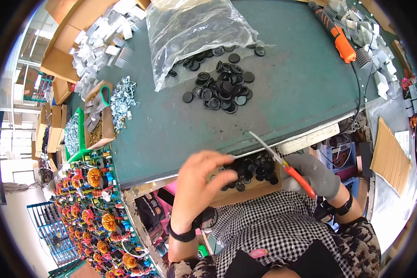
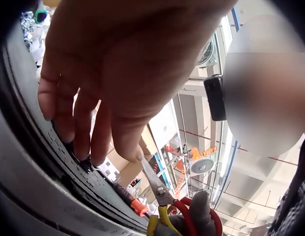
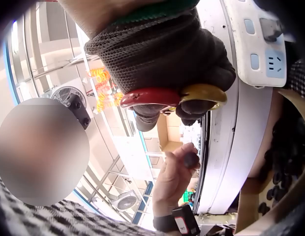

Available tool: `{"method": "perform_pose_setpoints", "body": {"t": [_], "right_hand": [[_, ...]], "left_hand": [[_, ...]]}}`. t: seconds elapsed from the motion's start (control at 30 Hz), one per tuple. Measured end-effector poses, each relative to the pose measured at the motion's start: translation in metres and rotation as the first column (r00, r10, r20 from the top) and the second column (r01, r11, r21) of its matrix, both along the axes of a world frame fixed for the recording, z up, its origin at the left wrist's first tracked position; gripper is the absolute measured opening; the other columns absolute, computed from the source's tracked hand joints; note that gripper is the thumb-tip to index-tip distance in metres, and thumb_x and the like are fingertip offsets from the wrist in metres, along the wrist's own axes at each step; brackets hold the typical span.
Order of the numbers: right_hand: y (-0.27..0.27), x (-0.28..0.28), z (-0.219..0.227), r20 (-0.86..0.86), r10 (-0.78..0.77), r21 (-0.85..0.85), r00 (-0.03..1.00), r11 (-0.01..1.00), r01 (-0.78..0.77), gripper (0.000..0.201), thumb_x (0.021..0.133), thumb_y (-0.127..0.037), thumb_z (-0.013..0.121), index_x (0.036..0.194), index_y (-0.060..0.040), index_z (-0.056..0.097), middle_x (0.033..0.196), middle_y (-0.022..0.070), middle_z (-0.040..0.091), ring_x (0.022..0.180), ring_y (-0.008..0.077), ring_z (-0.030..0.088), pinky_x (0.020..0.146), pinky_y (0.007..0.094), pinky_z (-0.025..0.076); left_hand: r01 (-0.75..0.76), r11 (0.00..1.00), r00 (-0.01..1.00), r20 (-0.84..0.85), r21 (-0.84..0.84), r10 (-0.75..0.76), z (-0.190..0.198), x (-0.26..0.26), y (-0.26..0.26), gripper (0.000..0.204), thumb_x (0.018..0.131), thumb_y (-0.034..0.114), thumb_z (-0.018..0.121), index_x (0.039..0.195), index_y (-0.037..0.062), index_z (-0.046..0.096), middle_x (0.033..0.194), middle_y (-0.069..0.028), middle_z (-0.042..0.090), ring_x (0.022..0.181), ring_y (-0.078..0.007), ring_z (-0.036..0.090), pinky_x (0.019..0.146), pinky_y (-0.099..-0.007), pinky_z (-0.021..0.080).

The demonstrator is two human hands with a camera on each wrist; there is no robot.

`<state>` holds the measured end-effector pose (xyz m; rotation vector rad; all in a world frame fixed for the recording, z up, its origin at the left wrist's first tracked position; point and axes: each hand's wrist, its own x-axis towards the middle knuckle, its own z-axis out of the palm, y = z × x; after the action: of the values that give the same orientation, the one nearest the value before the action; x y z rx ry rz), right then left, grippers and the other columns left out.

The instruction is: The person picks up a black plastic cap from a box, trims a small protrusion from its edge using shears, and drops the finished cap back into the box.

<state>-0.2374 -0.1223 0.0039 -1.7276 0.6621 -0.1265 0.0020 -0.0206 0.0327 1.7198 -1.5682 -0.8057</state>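
My bare left hand (image 1: 197,178) is over the left end of a small cardboard box (image 1: 250,197) holding black round caps (image 1: 263,166). Its thumb stands apart from the fingers, with a visible gap between them. In the right wrist view a dark round cap (image 3: 191,160) overlaps the left fingertips. In a grey glove, my right hand (image 1: 322,173) grips scissors (image 1: 303,180) with red and yellow handles, fingers through the loops. Their blades (image 2: 151,174) point up-left over the table edge, near the left thumb in the left wrist view.
On the green table, a pile of black caps (image 1: 224,88) lies before a clear plastic bag (image 1: 194,34). Screws (image 1: 123,99) and metal heat sinks (image 1: 102,51) lie left. An orange-black power tool (image 1: 336,39) lies at back right. Circuit boards (image 1: 95,217) crowd the lower left.
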Motion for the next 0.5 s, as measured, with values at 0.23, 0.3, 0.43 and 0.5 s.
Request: {"method": "perform_pose_setpoints", "body": {"t": [0.23, 0.3, 0.43, 0.5], "right_hand": [[0.006, 0.01, 0.004, 0.045, -0.027, 0.024, 0.999, 0.999, 0.026, 0.052, 0.068, -0.05, 0.07, 0.082, -0.0024, 0.055, 0.06, 0.0098, 0.05, 0.054, 0.0217, 0.049, 0.053, 0.0322, 0.04], [0.006, 0.01, 0.003, 0.004, 0.003, -0.028, 1.0, 1.0, -0.002, 0.054, 0.067, -0.053, 0.068, 0.082, -0.0026, 0.054, 0.06, 0.0104, 0.05, 0.054, 0.023, 0.05, 0.053, 0.0329, 0.04], [0.006, 0.009, -0.002, -0.008, 0.019, -0.079, 1.0, 0.997, -0.019, 0.062, 0.064, -0.061, 0.066, 0.08, -0.0026, 0.052, 0.062, 0.0111, 0.05, 0.055, 0.0263, 0.053, 0.053, 0.034, 0.041], [0.006, 0.012, 0.002, -0.031, 0.055, -0.235, 0.998, 0.97, -0.061, 0.065, 0.061, -0.063, 0.066, 0.079, -0.0022, 0.052, 0.064, 0.0118, 0.051, 0.056, 0.0275, 0.054, 0.053, 0.0347, 0.042]], "left_hand": [[-0.01, 0.909, 0.7, 0.646, -0.416, 0.303, -0.021, 0.02, -0.079, 0.02, 0.067, 0.009, 0.067, 0.088, 0.0079, 0.066, 0.085, -0.0055, 0.061, 0.082, -0.0257, 0.054, 0.073, -0.0343, 0.043], [-0.005, 0.909, 0.673, 0.671, -0.418, 0.312, -0.021, 0.02, -0.078, 0.022, 0.064, 0.009, 0.069, 0.086, 0.0081, 0.066, 0.084, -0.0044, 0.061, 0.081, -0.0249, 0.054, 0.072, -0.0341, 0.043], [-0.146, 0.907, 0.884, 0.359, -0.396, 0.299, -0.02, 0.018, -0.053, 0.013, 0.068, 0.009, 0.07, 0.078, 0.0056, 0.062, 0.087, -0.0061, 0.062, 0.082, -0.0198, 0.054, 0.076, -0.0309, 0.042], [-0.225, 0.924, 0.96, 0.092, -0.309, 0.264, -0.019, 0.013, -0.036, 0.013, 0.071, 0.01, 0.07, 0.078, 0.0049, 0.06, 0.089, -0.0067, 0.062, 0.083, -0.0174, 0.054, 0.078, -0.0296, 0.041]]}}
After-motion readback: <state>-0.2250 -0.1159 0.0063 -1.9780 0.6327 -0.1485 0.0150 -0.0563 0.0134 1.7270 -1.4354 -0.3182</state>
